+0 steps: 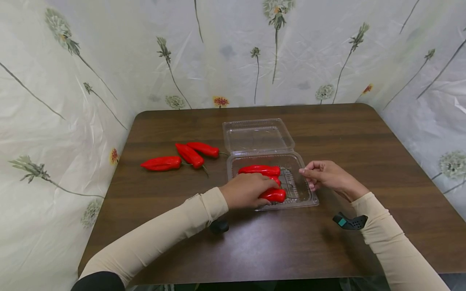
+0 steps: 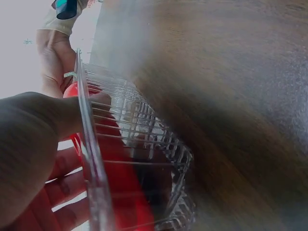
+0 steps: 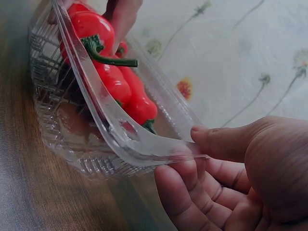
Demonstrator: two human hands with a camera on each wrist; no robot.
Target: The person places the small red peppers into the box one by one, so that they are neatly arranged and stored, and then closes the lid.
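Note:
A clear plastic clamshell box point(image 1: 305, 198) lies on the table with its lid point(image 1: 256, 136) folded back. Red peppers with green stems are inside it: one along the far side point(image 1: 259, 169), another in the middle point(image 1: 275, 180), partly covered, and a front pepper point(image 1: 274, 195). My left hand point(image 1: 246, 190) reaches into the box from the left and grips the front pepper, thumb on the near side. At the box's right edge, my right hand point(image 1: 329, 178) pinches the rim between thumb and fingers, as the right wrist view shows at the rim corner point(image 3: 149, 155).
Left of the box lie loose red peppers: one on its own point(image 1: 162, 163) and two close together, a nearer one point(image 1: 190, 155) and a farther one point(image 1: 204, 149). The brown wooden table point(image 1: 276, 250) meets flower-printed plastic sheeting point(image 1: 233, 56) behind it.

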